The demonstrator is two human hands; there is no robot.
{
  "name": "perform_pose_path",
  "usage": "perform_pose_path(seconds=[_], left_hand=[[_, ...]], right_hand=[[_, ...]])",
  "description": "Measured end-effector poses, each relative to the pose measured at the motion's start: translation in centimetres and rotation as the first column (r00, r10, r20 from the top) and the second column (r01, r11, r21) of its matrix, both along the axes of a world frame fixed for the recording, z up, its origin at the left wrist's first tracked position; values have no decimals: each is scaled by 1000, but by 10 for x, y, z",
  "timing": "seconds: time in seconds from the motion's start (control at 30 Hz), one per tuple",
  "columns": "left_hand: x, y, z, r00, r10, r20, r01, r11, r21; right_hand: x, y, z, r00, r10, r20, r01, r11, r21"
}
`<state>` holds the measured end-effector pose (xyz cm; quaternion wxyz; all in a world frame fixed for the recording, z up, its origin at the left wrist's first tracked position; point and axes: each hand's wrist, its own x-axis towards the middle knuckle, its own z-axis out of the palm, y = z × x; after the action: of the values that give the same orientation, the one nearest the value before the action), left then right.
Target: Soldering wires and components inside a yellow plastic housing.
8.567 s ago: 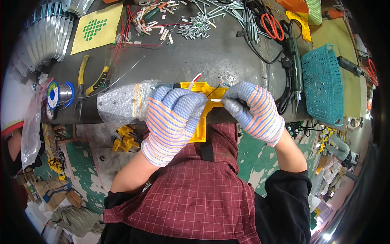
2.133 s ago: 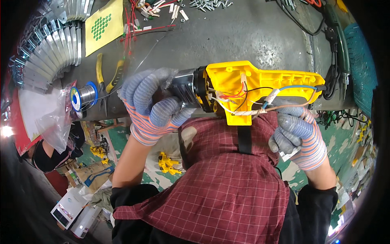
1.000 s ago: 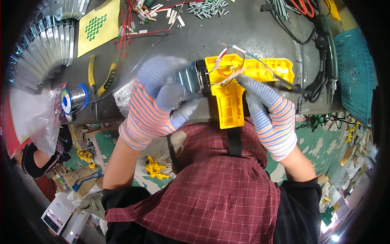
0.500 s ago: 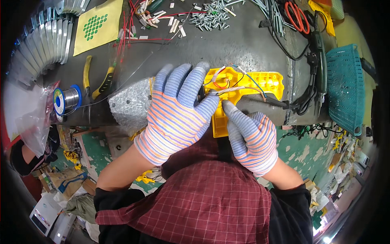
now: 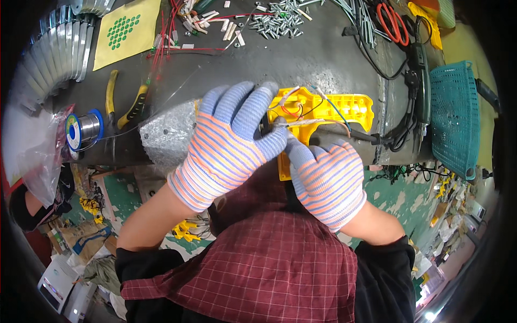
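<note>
I see the yellow tool housing (image 5: 328, 107) lying open-side up at the near edge of the dark bench (image 5: 301, 64), and I take it as the landmark. My left hand (image 5: 229, 142), in a striped knit glove, lies flat over the housing's left end with the fingers spread and extended; this grip is not clenched, it presses down on the part below. Left of the housing, partly under that hand, sits a bubble-wrapped body (image 5: 167, 132). My right hand (image 5: 328, 180), gloved alike, sits just below the housing at the bench edge; its fingertips reach up to the bundle of wires (image 5: 309, 110) in red, blue, black and white that crosses the housing cavity, but I cannot tell whether this grip is clenched on a wire or only touching it. A black cable (image 5: 377, 139) leaves the housing's right end. Further right stands a teal plastic basket (image 5: 455, 116). Well left of the housing lie yellow-handled pliers (image 5: 126, 102) and a solder spool (image 5: 81, 129). Beyond the housing, at the far side of the bench, lies a scatter of screws (image 5: 274, 21), and beyond its right end lie red-handled scissors (image 5: 390, 19).
</note>
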<state>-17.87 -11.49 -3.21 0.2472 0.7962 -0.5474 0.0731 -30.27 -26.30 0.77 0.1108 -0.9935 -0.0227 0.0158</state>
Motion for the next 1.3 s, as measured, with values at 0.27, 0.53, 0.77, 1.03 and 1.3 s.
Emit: perform_pose_path(seconds=[0.27, 0.53, 0.77, 1.03, 1.3], left_hand=[[15, 2, -5, 996, -77, 52, 71, 992, 108], [20, -3, -1, 991, -107, 84, 96, 987, 130], [18, -3, 2, 987, -126, 100, 112, 985, 133], [19, -2, 3, 989, -131, 62, 123, 985, 118], [18, -3, 3, 990, -128, 54, 122, 986, 109]], right_hand=[[-4, -31, 37, 833, 92, -545, 269, 794, 545], [-50, -20, 12, 818, 29, -575, 544, 286, 788], [-50, -23, 1, 890, 27, -456, 360, 573, 736], [0, -28, 40, 798, 145, -584, 121, 912, 391], [13, -31, 33, 777, 160, -608, 290, 767, 572]])
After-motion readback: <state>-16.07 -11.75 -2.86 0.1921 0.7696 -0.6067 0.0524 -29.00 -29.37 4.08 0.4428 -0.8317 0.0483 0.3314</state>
